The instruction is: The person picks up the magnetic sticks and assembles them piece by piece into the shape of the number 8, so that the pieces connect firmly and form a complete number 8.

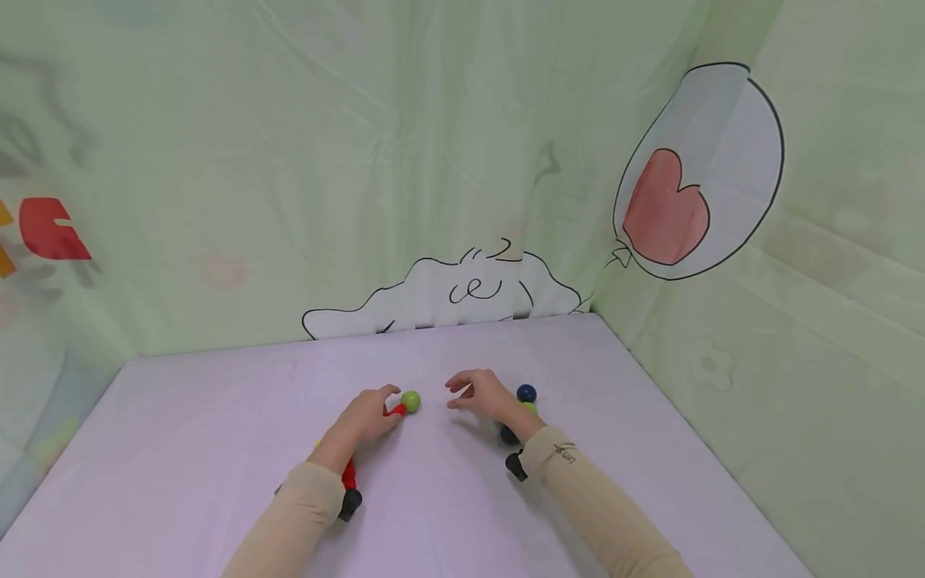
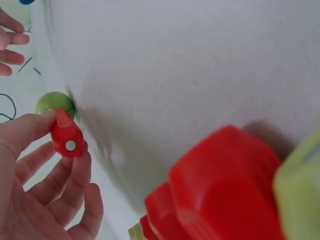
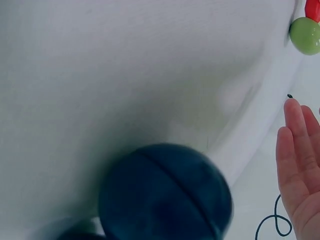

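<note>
My left hand (image 1: 371, 413) pinches a short red faceted stick (image 2: 65, 131) between thumb and fingers. The stick's near end bears a round whitish disc, and at its far end sits a shiny green ball (image 1: 411, 401). To the right, my right hand (image 1: 480, 392) hovers over the table with fingers apart and nothing in them. Beside that wrist lie a dark blue ball (image 1: 526, 393), large and close in the right wrist view, a partly covered green piece (image 1: 531, 407) and a second dark blue ball (image 1: 509, 434).
By the left forearm lie red pieces (image 1: 350, 474) and a black piece (image 1: 351, 503), partly covered by the sleeve. Another black piece (image 1: 515, 466) lies by the right sleeve. The pale table (image 1: 441, 514) meets a printed curtain (image 1: 462, 160) at the back and right.
</note>
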The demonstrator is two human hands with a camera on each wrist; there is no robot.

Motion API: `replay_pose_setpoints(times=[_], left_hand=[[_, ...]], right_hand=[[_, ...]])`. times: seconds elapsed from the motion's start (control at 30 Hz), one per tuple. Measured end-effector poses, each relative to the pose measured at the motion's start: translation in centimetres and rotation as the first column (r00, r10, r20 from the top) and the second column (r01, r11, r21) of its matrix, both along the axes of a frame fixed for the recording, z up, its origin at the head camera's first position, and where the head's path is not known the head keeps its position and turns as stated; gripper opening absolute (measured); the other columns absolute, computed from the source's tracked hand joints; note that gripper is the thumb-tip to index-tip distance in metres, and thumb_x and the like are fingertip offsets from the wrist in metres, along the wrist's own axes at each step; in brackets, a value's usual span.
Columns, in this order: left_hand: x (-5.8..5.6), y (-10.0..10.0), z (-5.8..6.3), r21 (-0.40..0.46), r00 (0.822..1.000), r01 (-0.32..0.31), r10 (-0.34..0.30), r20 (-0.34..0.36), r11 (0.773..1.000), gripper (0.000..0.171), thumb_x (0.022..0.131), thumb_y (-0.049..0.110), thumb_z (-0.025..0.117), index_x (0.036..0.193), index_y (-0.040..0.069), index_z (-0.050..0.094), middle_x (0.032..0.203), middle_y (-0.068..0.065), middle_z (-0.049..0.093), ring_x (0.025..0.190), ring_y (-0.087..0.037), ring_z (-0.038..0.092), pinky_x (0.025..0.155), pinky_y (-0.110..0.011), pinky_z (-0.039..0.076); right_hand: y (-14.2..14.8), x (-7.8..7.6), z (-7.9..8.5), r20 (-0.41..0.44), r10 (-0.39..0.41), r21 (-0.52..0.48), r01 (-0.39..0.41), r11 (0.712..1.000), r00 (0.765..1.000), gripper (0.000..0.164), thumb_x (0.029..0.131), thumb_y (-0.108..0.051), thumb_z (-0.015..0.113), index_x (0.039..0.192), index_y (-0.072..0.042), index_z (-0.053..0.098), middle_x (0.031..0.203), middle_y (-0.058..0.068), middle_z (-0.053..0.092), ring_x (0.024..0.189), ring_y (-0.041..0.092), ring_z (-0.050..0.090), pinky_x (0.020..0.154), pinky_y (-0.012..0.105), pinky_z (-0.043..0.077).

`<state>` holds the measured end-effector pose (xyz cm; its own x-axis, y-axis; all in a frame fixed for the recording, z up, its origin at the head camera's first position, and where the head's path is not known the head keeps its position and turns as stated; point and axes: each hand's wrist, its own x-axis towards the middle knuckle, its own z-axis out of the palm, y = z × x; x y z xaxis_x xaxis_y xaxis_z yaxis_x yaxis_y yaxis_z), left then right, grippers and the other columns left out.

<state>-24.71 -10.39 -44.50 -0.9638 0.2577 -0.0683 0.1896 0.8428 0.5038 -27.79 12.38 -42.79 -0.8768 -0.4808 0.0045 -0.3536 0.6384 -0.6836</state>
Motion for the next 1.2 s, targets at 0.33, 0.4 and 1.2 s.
replay_pose_setpoints(times=[0.33, 0.4, 1.2], left_hand=[[0.0, 0.1, -0.2, 0.053, 1.0, 0.012, -0.014, 0.028, 0.999, 0.05, 0.087, 0.012, 0.055, 0.135, 0.014, 0.044, 0.051, 0.001, 0.035, 0.045, -0.012, 0.034, 0.046, -0.024, 0.031], [0.1, 0.1, -0.1, 0.05, 0.999, 0.012, -0.014, 0.036, 0.999, 0.049, 0.086, 0.012, 0.055, 0.134, 0.015, 0.046, 0.051, 0.001, 0.037, 0.044, -0.012, 0.036, 0.046, -0.024, 0.032], [-1.3, 1.0, -0.2, -0.109, 0.987, -0.054, 0.036, -0.16, 0.993, 0.028, 0.084, 0.025, 0.066, 0.111, 0.016, 0.063, 0.089, -0.009, 0.065, 0.072, -0.023, 0.057, 0.058, -0.034, 0.046]], right_hand=[[0.6, 0.3, 0.5, -0.007, -0.025, 0.024, 0.025, 0.999, 1.0, 0.032, 0.08, -0.01, 0.07, 0.109, 0.001, 0.062, 0.103, 0.014, 0.063, 0.081, 0.019, 0.06, 0.074, 0.031, 0.049], [0.9, 0.5, 0.7, -0.015, -0.026, 0.026, 0.027, 0.999, 1.0, 0.032, 0.08, -0.01, 0.07, 0.109, 0.001, 0.062, 0.103, 0.014, 0.063, 0.081, 0.019, 0.061, 0.075, 0.031, 0.05], [6.0, 2.3, 1.0, -0.053, 0.015, -0.032, -0.016, 0.999, 0.999, 0.031, 0.081, -0.01, 0.069, 0.107, 0.005, 0.061, 0.105, 0.019, 0.061, 0.087, 0.023, 0.062, 0.075, 0.033, 0.051]])
